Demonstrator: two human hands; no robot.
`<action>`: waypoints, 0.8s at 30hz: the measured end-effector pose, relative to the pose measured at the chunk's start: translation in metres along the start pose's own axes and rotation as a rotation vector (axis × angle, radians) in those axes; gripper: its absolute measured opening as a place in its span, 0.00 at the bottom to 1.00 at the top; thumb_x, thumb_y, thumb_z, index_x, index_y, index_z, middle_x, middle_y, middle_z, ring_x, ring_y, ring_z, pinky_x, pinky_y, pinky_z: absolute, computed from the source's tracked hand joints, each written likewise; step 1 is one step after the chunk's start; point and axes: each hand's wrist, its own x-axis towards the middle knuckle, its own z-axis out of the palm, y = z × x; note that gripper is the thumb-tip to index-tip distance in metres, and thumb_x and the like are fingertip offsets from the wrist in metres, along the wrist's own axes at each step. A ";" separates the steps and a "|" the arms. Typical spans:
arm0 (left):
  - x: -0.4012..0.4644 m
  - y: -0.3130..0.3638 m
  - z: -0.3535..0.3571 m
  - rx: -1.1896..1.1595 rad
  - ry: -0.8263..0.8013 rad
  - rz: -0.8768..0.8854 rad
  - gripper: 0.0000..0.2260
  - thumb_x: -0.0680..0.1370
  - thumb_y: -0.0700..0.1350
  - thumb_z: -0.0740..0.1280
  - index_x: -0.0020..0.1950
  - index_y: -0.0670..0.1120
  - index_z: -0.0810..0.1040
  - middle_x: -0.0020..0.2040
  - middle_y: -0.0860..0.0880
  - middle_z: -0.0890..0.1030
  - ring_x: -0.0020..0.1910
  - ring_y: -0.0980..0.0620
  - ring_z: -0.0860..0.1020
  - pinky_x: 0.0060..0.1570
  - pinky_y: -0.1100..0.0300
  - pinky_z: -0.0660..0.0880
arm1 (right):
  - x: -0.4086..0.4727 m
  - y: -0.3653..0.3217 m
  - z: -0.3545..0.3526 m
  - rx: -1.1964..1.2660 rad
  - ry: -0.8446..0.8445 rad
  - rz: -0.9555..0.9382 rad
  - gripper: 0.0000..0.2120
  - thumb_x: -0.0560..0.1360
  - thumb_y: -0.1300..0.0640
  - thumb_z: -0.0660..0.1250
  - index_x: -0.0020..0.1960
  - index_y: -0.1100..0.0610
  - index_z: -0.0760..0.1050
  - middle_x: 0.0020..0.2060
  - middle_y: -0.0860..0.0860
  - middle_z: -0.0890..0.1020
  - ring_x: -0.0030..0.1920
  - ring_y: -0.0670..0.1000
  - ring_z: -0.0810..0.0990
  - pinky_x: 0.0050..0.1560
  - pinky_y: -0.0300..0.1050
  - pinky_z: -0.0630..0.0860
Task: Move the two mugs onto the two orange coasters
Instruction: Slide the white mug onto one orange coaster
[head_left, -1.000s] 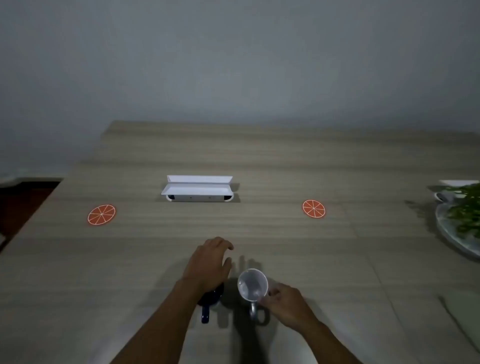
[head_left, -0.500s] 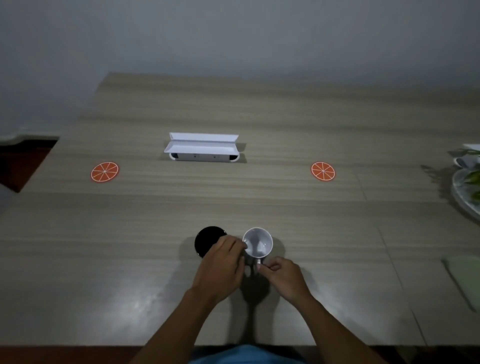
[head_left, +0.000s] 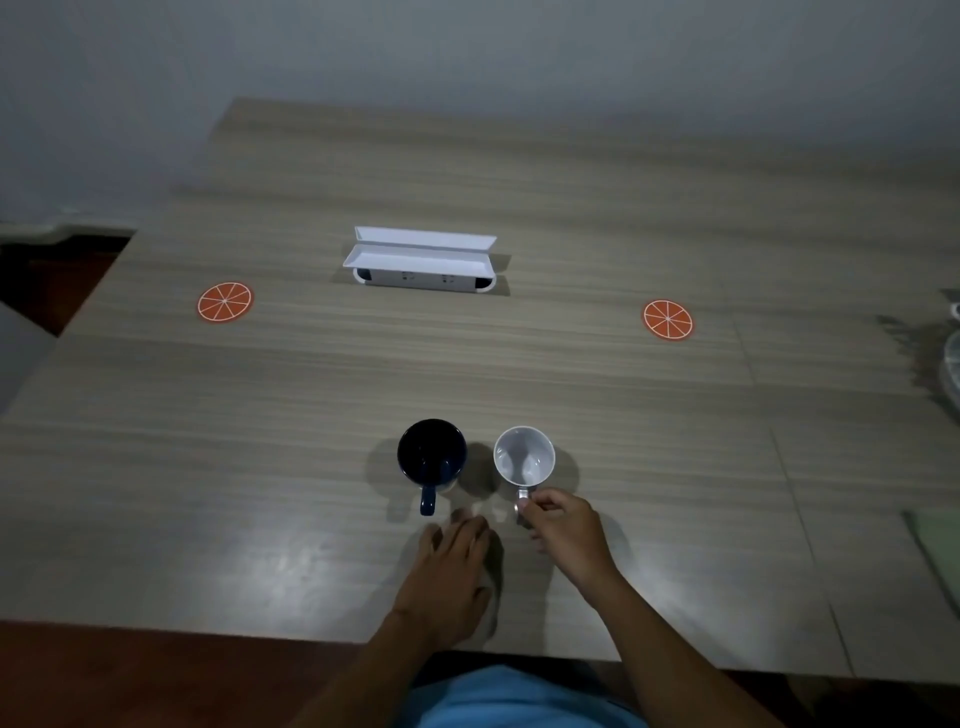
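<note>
1. Presently on the wooden table (head_left: 571, 364): two mugs standing upright side by side near the front edge, close together but apart.
2. Dark mug (head_left: 432, 456): navy or black, on the left of the pair, mouth up, handle pointing toward the person. No hand touches it.
3. White mug (head_left: 523, 456): on the right of the pair, mouth up, interior bare, handle toward the person.
4. Right hand (head_left: 569, 525): fingers curled in, thumb and forefinger pinched on the white mug's handle; the mug appears to rest on the table.
5. Left hand (head_left: 452, 566): palm down, low over the table just in front of the dark mug's handle, fingers loosely spread and holding nothing. The fingertips are blurred; whether they touch the surface cannot be told.
6. Left orange coaster (head_left: 225, 302): round, printed like a citrus slice, flat on the table toward the far left, well apart from both mugs.
7. Right orange coaster (head_left: 668, 319): same pattern, flat toward the far right, also well apart from the mugs. Neither coaster bears anything.
8. White box (head_left: 421, 260): long, lid opened, lying between the two coasters and farther back.
9. Blue garment (head_left: 509, 696): visible at the bottom edge, below the forearms.
</note>
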 end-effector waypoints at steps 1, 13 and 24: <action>0.000 0.002 0.004 0.012 -0.007 -0.015 0.29 0.69 0.57 0.63 0.65 0.43 0.73 0.65 0.44 0.78 0.65 0.41 0.77 0.58 0.40 0.76 | 0.000 -0.001 0.001 0.021 -0.002 0.008 0.06 0.76 0.59 0.73 0.47 0.62 0.84 0.36 0.52 0.86 0.31 0.46 0.81 0.32 0.36 0.77; 0.016 0.018 0.008 0.012 0.032 -0.031 0.31 0.71 0.57 0.61 0.71 0.44 0.66 0.70 0.42 0.73 0.72 0.38 0.68 0.67 0.33 0.68 | 0.001 -0.001 -0.016 0.232 -0.014 -0.019 0.10 0.81 0.64 0.64 0.44 0.65 0.81 0.35 0.53 0.84 0.31 0.46 0.78 0.32 0.36 0.77; 0.112 0.055 -0.023 0.020 -0.008 0.065 0.35 0.80 0.55 0.57 0.80 0.44 0.43 0.82 0.42 0.45 0.80 0.39 0.42 0.76 0.39 0.42 | 0.034 -0.003 -0.091 0.252 0.185 -0.079 0.11 0.82 0.59 0.64 0.43 0.58 0.81 0.39 0.56 0.85 0.36 0.48 0.79 0.40 0.45 0.78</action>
